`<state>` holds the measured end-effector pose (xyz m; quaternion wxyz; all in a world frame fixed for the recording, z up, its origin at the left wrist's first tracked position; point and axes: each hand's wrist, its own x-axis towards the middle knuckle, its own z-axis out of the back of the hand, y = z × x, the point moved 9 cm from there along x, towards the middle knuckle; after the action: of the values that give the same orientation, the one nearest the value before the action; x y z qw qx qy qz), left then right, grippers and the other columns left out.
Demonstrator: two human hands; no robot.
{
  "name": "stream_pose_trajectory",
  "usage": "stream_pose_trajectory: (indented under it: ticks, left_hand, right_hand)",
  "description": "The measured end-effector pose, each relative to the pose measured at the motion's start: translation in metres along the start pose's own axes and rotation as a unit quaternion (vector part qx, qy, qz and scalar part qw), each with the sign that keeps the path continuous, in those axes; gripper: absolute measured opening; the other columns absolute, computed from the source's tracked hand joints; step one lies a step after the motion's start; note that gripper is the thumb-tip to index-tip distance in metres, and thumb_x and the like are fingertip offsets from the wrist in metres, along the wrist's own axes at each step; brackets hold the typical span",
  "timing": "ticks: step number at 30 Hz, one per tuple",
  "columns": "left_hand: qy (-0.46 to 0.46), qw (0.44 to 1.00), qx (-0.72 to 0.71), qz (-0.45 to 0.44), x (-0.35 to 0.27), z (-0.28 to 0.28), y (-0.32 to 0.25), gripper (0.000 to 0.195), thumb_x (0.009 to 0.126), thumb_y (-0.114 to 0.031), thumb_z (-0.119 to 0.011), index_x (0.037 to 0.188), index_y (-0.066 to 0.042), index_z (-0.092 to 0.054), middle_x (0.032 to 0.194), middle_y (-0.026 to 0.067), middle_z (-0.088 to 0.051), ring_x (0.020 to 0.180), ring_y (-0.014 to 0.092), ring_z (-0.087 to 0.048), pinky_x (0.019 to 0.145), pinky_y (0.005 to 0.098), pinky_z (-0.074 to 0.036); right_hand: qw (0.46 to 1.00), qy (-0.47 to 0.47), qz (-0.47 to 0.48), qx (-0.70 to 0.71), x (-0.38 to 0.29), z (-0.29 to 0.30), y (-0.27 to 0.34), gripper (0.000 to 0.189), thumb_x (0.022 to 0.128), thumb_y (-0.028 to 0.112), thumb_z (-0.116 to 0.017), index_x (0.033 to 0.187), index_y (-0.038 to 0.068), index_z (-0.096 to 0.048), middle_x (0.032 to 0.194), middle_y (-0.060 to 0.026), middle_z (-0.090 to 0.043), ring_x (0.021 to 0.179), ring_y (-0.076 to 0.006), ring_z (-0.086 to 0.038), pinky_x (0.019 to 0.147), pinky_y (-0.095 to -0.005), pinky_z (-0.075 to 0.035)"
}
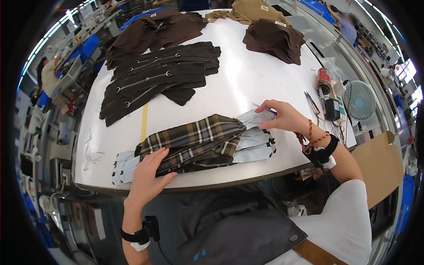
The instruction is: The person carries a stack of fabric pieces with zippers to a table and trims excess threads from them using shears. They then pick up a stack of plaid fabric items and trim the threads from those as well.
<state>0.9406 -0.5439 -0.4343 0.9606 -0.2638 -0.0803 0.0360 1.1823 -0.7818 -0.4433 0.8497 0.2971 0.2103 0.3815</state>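
Plaid fabric (198, 135) in green, tan and white lies folded near the table's front edge. Beneath it, pale blue fabric pieces (253, 149) show at both ends. My left hand (150, 175) rests on the left end of the plaid with fingers spread. Over the right-hand pale pieces is my right hand (281, 116), holding a slim blue tool (272, 112), perhaps a pen or thread snips, in its curled fingers. Dark fabric pieces (185, 74) lie beyond, with several metal wrenches (144, 80) on top.
Brown fabric stacks (273, 41) and a tan pile (256, 11) sit at the far side. Along the right edge are scissors (312, 101), a red can (323, 79), a black power adapter (332, 109) and a small fan (359, 100). A cardboard piece (377, 169) stands lower right.
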Motion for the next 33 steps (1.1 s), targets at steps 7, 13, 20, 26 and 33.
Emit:
stream_pose_trajectory:
  ticks: [7,13,20,26,33]
  left_hand:
    - [-0.054,0.996,0.068,-0.029,0.004,0.002,0.005,0.031,0.078,-0.011,-0.067,0.107,-0.001,-0.061,0.111,0.0134,-0.061,0.097,0.031,-0.059,0.082,0.0353,-0.048]
    - [-0.073,0.989,0.102,-0.077,0.007,0.007,-0.01,0.03,0.075,-0.013,-0.069,0.102,-0.001,-0.061,0.106,0.0113,-0.062,0.088,0.029,-0.059,0.074,0.0363,-0.049]
    - [-0.143,0.965,0.191,-0.105,0.015,0.008,-0.004,0.021,0.076,-0.006,-0.066,0.096,-0.001,-0.063,0.1,0.0105,-0.064,0.089,0.028,-0.061,0.073,0.035,-0.049]
    - [-0.196,0.959,0.197,-0.062,0.026,0.008,-0.001,0.011,0.08,-0.005,-0.063,0.091,-0.003,-0.062,0.091,0.0087,-0.064,0.088,0.025,-0.061,0.072,0.0338,-0.049]
    - [-0.153,0.977,0.146,-0.005,0.032,0.005,-0.002,0.019,0.08,-0.008,-0.064,0.098,-0.002,-0.061,0.097,0.0114,-0.063,0.091,0.028,-0.061,0.077,0.0351,-0.049]
  right_hand:
    - [0.99,-0.011,-0.015,-0.142,-0.001,-0.001,-0.011,0.047,0.07,0.03,-0.076,0.108,0.006,-0.059,0.102,-0.0115,-0.063,0.094,-0.0254,-0.06,0.082,-0.0339,-0.047]
    - [0.991,-0.059,0.036,-0.114,0.006,0.003,-0.019,0.034,0.071,0.031,-0.073,0.095,0.008,-0.062,0.09,-0.0113,-0.061,0.087,-0.0258,-0.06,0.075,-0.0345,-0.047]
    - [0.993,0.006,-0.02,-0.116,0.013,-0.006,-0.024,0.027,0.072,0.029,-0.073,0.077,0.006,-0.06,0.078,-0.0089,-0.06,0.074,-0.0246,-0.06,0.065,-0.0344,-0.046]
    - [0.988,-0.001,0.139,-0.069,-0.007,-0.021,0.036,0.029,0.073,0.03,-0.073,0.085,0.008,-0.059,0.084,-0.006,-0.061,0.073,-0.0237,-0.06,0.062,-0.0319,-0.047]
    - [0.956,0.02,0.185,-0.227,-0.016,-0.047,0.049,0.026,0.073,0.029,-0.072,0.09,0.013,-0.061,0.087,-0.0011,-0.06,0.071,-0.0241,-0.061,0.062,-0.0353,-0.049]
